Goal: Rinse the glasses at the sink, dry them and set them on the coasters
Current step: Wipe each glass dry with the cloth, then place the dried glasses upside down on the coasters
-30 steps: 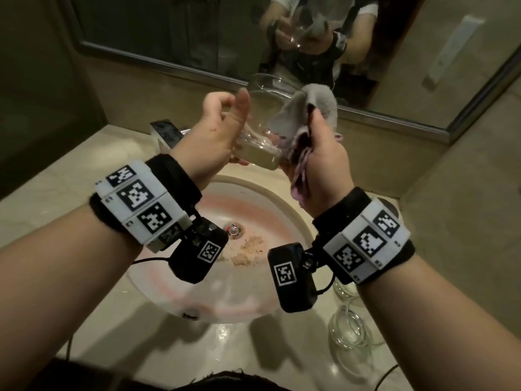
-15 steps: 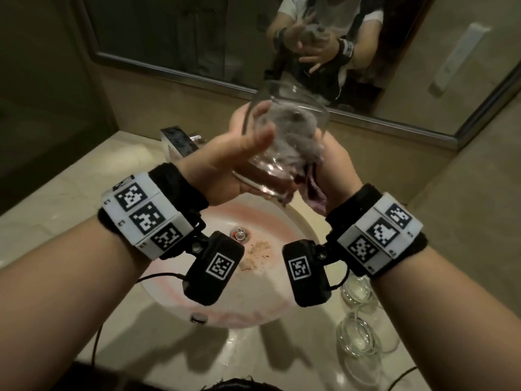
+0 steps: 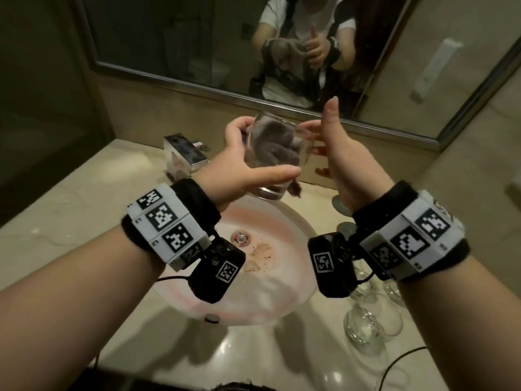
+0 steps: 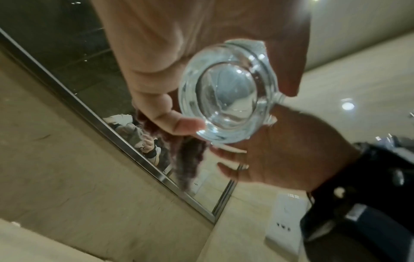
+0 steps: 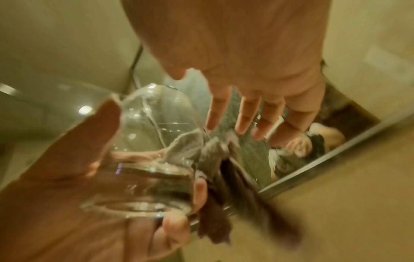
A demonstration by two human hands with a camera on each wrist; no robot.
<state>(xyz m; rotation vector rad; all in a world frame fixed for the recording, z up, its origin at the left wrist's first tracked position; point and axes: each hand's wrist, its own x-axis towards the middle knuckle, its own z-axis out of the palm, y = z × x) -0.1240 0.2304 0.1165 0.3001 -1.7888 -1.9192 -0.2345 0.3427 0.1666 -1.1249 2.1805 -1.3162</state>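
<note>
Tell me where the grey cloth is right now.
In the head view the grey cloth is stuffed inside the glass, which the left hand holds above the sink, before the mirror.

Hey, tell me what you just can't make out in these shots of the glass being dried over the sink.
- Right hand fingertips: head view, behind the glass; right wrist view too blurred to show contact with the cloth.
- Cloth: left wrist view shows only the glass base.
- Spare glasses on the counter: head view, partly covered by the right wrist, count uncertain.
- Coasters: dark discs behind the right wrist, too hidden to confirm.
</note>
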